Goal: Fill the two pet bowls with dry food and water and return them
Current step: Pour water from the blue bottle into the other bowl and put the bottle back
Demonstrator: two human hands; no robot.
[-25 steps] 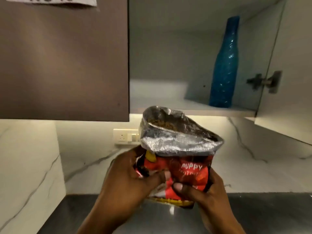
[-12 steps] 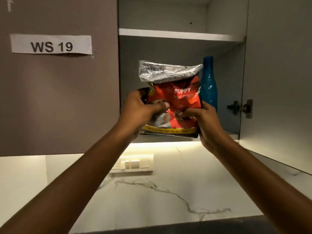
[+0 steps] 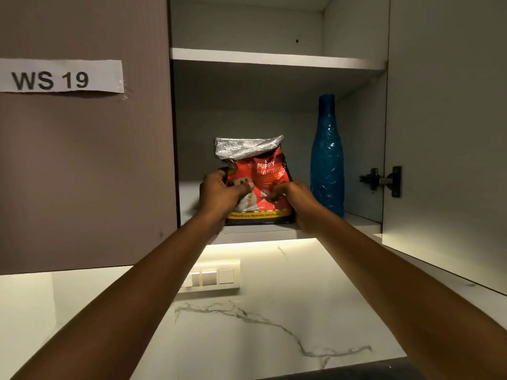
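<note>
Up in the open wall cupboard, the red foil bag of puppy dry food [image 3: 263, 185] stands upright on the white lower shelf [image 3: 362, 220], its silver top folded over, so its contents cannot be seen. The left hand [image 3: 222, 196] and right hand [image 3: 296, 201] both clasp its lower sides. Just beside it stands a tall blue plastic bottle [image 3: 327, 160], possibly empty.

The lower cabinet shelf [image 3: 362, 219] carries two items. A red food bag [image 3: 263, 182] stands upright at its front edge. A blue bottle [image 3: 327, 160] stands toward the right edge.
</note>
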